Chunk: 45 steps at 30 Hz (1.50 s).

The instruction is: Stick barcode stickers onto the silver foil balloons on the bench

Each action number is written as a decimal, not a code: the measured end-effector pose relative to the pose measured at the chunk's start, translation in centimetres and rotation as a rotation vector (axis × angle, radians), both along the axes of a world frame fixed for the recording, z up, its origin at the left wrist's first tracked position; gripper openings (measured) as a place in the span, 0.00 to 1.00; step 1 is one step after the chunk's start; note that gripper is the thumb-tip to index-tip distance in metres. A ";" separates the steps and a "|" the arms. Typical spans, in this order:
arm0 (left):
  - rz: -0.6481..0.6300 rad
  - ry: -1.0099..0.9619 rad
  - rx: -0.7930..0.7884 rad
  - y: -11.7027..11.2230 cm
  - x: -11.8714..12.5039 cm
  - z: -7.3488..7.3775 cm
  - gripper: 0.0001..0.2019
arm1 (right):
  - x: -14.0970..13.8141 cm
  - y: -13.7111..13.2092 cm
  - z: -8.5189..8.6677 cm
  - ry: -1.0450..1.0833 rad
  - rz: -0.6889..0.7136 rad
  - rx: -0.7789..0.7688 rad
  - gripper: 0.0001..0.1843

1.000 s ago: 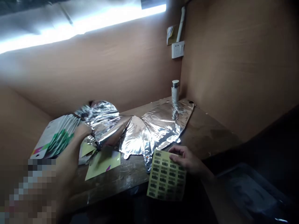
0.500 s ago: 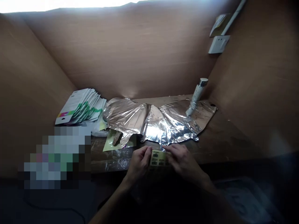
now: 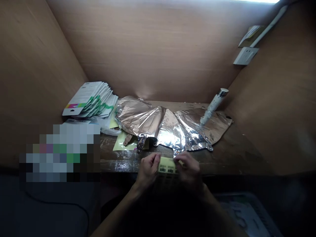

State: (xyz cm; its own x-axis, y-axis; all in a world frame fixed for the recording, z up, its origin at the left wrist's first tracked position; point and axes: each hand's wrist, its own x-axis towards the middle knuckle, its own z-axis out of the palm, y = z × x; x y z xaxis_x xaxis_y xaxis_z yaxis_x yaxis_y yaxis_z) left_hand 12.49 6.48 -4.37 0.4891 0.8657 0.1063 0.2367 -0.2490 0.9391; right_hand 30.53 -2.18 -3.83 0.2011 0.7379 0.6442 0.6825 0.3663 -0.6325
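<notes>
A yellow sheet of barcode stickers (image 3: 167,165) is held between both hands at the front edge of the wooden bench. My left hand (image 3: 148,170) pinches its left side. Closed on the sheet's right side is my right hand (image 3: 189,168), fingertips at the top edge. Just beyond the hands lies a flat, crumpled silver foil balloon (image 3: 170,125), spread across the bench (image 3: 234,151).
A fanned stack of white and green printed cards (image 3: 90,100) rests at the back left. A yellow backing sheet (image 3: 123,142) lies under the foil's left end. A white tube with a silver cap (image 3: 213,105) leans at the back right. Brown walls enclose the bench; a wall socket (image 3: 245,55) is upper right.
My left hand left the foil and card stack and came to the sticker sheet, which both hands now hold at the bench front. The view swung left and down.
</notes>
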 end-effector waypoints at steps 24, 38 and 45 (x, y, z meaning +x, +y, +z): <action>-0.304 0.325 0.468 5.3 14.4 2.2 0.16 | 7.1 -8.3 -0.3 0.431 0.325 -0.785 0.17; -0.570 0.702 0.584 8.3 22.6 0.9 0.15 | 14.7 -8.6 -0.3 0.269 0.214 -0.415 0.09; -0.698 0.714 0.375 10.7 23.9 1.8 0.26 | 14.7 -6.4 0.0 0.216 0.286 -0.417 0.08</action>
State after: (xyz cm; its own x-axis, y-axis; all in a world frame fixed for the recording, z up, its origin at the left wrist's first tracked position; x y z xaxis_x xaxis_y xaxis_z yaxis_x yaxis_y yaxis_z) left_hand 36.44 17.21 -2.56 0.9186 0.3410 -0.1999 0.3952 -0.7865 0.4745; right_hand 45.19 -8.57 -3.86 0.0501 0.9665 0.2519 0.4311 0.2066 -0.8784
